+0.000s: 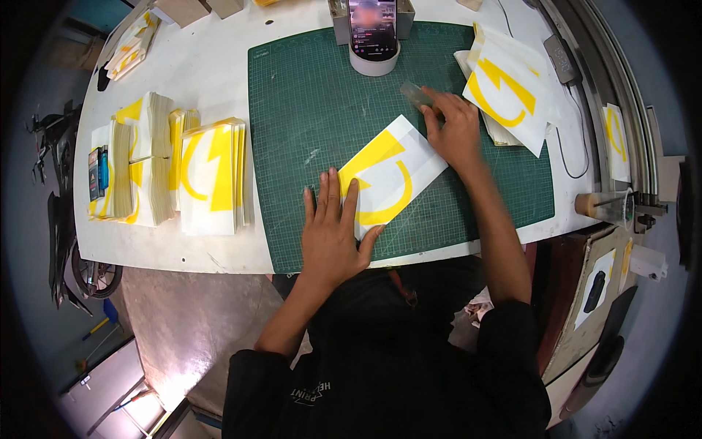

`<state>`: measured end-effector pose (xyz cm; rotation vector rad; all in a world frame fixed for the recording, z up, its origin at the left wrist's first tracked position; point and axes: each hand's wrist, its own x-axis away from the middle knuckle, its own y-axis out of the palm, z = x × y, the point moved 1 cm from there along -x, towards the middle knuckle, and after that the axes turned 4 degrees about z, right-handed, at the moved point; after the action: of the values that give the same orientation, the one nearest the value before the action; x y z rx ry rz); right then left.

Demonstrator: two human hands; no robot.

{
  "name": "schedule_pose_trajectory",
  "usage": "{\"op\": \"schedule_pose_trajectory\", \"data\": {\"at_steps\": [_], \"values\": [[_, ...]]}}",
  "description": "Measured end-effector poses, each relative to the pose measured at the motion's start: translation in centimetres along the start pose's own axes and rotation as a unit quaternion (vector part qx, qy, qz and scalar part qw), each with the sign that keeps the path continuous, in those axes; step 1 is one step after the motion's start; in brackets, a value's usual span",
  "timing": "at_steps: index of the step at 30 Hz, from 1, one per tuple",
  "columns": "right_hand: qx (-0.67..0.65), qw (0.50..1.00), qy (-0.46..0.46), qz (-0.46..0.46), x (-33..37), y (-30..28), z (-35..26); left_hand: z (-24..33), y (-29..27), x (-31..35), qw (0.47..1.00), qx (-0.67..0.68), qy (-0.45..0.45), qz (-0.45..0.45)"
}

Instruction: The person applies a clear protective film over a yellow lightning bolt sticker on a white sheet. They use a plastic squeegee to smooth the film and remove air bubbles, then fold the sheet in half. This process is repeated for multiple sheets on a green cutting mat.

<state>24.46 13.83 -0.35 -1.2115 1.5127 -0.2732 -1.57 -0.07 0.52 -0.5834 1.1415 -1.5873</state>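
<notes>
A white sheet with a yellow printed shape (pixel 395 164) lies slantwise on the green cutting mat (pixel 292 95), its right part looking folded over. My left hand (pixel 333 234) rests on the sheet's lower left end, fingers spread out and thumb along its bottom edge. Beyond the sheet's upper right side, my right hand (pixel 455 128) pinches a small clear plastic piece (pixel 414 94). That piece is see-through, so its exact kind is hard to make out. Close to the right hand, more white sheets with the same yellow shape (pixel 504 91) lie loosely piled over the mat's right edge.
Thick stacks of folded yellow and white sheets (pixel 212 175) stand on the left of the white table (pixel 219 252). A phone (pixel 373 25) sits in a round white stand at the mat's far edge. A clear cup (pixel 618 207) lies at the right edge, near a cable (pixel 585 139).
</notes>
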Motion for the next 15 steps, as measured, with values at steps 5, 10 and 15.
{"op": "schedule_pose_trajectory", "data": {"at_steps": [5,10,15], "values": [[-0.093,0.995,0.009,-0.04,1.7,-2.2,-5.3,3.7,-1.6,1.7,0.998,-0.046,-0.036,0.029],[-0.144,0.988,0.014,-0.058,2.6,-1.1,-4.0,-0.6,-2.1,-3.8,0.996,0.049,0.001,0.081],[-0.143,0.977,-0.094,-0.128,5.7,-1.0,-8.9,-5.6,-1.3,-9.4,0.997,0.047,0.002,-0.069]]}}
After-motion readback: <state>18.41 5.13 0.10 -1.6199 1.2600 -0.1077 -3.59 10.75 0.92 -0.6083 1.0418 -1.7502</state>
